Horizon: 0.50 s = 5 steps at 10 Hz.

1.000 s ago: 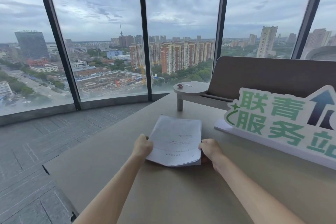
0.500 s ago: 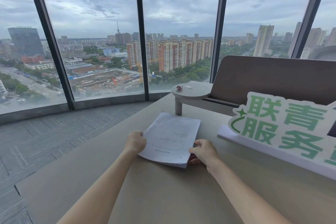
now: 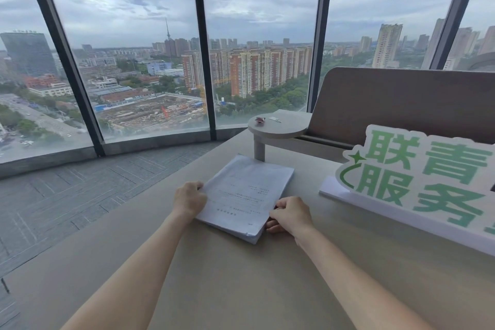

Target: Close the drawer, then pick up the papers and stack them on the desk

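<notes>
Four tall window panes (image 3: 128,43) fill the far side of what I see from the head camera, with a city skyline under grey cloud behind them and grey carpet tile (image 3: 67,195) running along their base. Below that, the beige desk (image 3: 227,284) takes up most of the lower half, reaching out from under me toward the glass. On its right side a brown upholstered panel (image 3: 396,99) rises behind a white sign (image 3: 426,182) cut out with large green characters, standing upright on a white base. A small round shelf (image 3: 277,126) on a single leg sits at the far end of the desk, carrying two tiny items I cannot identify. Just in front of that leg lies the stack of papers (image 3: 246,193), flat on the desk and turned at an angle, printed text faint on the top sheet. My left hand (image 3: 188,199) curls narrowly around the stack's left edge, fingers tucked at the paper. My right hand (image 3: 290,215) grips the near right corner, fingers folded under the stack's edge.
</notes>
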{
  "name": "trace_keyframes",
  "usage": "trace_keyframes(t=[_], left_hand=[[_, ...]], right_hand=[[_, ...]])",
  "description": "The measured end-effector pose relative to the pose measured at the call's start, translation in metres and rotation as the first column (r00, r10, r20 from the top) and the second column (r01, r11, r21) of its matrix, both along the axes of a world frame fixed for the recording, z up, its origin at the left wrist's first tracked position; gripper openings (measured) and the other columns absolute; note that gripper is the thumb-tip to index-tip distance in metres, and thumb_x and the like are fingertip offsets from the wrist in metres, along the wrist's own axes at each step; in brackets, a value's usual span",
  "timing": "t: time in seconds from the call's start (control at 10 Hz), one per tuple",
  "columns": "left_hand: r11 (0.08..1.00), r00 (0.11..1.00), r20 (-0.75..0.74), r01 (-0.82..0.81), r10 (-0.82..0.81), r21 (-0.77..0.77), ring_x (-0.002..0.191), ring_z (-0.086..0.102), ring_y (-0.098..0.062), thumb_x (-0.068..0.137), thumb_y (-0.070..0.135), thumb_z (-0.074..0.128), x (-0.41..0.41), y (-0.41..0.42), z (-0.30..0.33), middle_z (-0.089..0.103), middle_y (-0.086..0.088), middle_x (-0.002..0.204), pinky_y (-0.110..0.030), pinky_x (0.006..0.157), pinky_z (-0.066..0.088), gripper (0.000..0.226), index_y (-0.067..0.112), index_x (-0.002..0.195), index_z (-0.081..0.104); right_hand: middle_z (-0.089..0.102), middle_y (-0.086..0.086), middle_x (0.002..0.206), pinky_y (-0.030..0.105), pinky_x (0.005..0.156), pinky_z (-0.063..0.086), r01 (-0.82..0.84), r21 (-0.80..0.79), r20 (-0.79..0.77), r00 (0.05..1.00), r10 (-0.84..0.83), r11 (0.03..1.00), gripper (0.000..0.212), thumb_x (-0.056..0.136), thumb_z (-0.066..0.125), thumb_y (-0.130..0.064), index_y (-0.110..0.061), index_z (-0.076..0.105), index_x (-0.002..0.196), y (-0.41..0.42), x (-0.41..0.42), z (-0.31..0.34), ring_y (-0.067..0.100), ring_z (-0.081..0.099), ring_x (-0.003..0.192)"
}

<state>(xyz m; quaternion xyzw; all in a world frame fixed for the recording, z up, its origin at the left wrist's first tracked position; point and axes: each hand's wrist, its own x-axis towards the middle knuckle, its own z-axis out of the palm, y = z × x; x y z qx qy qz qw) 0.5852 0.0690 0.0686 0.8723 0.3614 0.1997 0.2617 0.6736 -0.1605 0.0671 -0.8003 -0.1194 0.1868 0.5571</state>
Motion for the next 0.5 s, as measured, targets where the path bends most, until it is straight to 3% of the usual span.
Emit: trace_keyframes(t=[0.1,0.4,0.5], left_hand=[[0.998,0.998,-0.066,0.010,-0.006,0.064,0.097,0.061,-0.038,0.074,0.001,0.044,0.001,-0.001,0.001,0.069,-0.021,0.094,-0.032,0.070,0.040,0.024,0.005,0.083,0.066],[0.959,0.969,-0.248,0.066,0.004,0.275,0.107,0.058,-0.038,0.076,0.009,0.044,0.006,0.001,0.002,0.065,-0.021,0.111,-0.038,0.085,0.047,0.036,0.003,0.106,0.063],[0.948,0.973,-0.231,0.063,0.012,0.312,0.105,0.057,-0.036,0.078,0.006,0.044,0.002,0.000,0.008,0.064,-0.019,0.109,-0.037,0.082,0.047,0.035,0.003,0.107,0.063]], right_hand=[[0.070,0.013,0.062,0.041,0.057,0.064,0.006,-0.011,0.019,1.000,-0.006,1.000,0.018,0.082,0.056,0.009,0.000,0.070,0.073,0.002,0.000,0.000,0.028,0.075,0.056],[0.075,0.018,0.069,0.044,0.057,0.064,0.000,-0.051,0.053,0.999,0.003,0.999,0.022,0.081,0.061,0.007,-0.008,0.067,0.066,-0.002,-0.003,0.009,0.032,0.076,0.060],[0.073,0.015,0.070,0.044,0.053,0.063,0.023,-0.097,0.112,0.994,-0.012,0.995,0.015,0.081,0.056,0.005,-0.007,0.064,0.076,-0.004,-0.006,0.014,0.030,0.076,0.057]])
